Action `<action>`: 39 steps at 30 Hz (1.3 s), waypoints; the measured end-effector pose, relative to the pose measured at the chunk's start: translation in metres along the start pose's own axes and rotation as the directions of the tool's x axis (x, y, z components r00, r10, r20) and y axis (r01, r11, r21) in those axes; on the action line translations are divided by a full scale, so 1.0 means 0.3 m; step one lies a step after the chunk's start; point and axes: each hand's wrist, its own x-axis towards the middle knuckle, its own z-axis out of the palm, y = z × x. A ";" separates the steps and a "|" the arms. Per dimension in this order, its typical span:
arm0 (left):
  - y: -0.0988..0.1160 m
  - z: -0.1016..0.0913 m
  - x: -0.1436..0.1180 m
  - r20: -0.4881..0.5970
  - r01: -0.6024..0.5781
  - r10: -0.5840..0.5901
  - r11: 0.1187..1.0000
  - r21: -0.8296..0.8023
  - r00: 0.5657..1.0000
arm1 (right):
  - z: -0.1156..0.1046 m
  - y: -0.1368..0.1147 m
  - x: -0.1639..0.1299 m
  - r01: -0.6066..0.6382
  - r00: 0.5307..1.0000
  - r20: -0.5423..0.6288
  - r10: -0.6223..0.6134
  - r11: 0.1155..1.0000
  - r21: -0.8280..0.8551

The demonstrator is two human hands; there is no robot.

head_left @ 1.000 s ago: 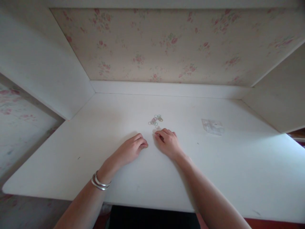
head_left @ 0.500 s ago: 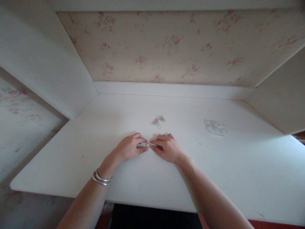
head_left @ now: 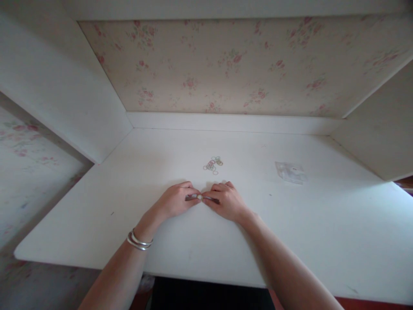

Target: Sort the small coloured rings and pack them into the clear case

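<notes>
Both of my hands rest on the white tabletop and meet at their fingertips near its middle. A small yellowish ring (head_left: 199,197) is pinched between them; its material is too small to make out. On its left side, the thumb and fingers of my left hand (head_left: 180,198) are closed on it. My right hand (head_left: 225,199) holds the opposite side between thumb and fingertips. Just beyond the hands lies a loose pile of thin coloured rings (head_left: 213,164), pink, green and yellowish, touched by neither hand. Two silver bangles (head_left: 139,241) circle my left wrist.
A clear plastic bag (head_left: 291,172) lies flat on the white table (head_left: 193,249) to the right. White panels stand at the left and right, with flowered wallpaper (head_left: 206,64) behind. A small dark mark (head_left: 112,213) shows on the left.
The fingertips have drawn slightly closer, and the ring's opening, plain before, now looks narrower and mostly covered. The view has shifted slightly; the pile and bag stay in place.
</notes>
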 end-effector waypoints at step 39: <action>-0.026 0.028 0.033 -0.177 0.112 -0.104 0.993 0.035 0.979 | -0.025 0.120 0.036 -0.358 0.933 -0.108 0.344 0.920 -0.163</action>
